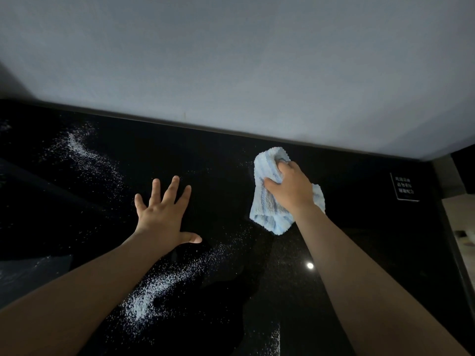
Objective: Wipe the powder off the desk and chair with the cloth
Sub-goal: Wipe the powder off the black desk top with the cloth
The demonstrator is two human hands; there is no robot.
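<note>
The glossy black desk (359,227) fills the lower half of the head view. White powder (154,296) lies in a thick streak near the front, under my left forearm. A thinner powder trail (82,152) runs at the back left. My right hand (290,187) grips a crumpled light blue cloth (267,201) and holds it down on the desk near the back edge. My left hand (164,214) lies flat on the desk with its fingers spread, left of the cloth. The chair is not in view.
A grey wall (231,60) rises straight from the desk's back edge. A small black sign with white lettering (404,187) sits at the right end of the desk. The desk's right edge (460,265) drops off to a pale floor. A bright lamp reflection (310,265) shows on the surface.
</note>
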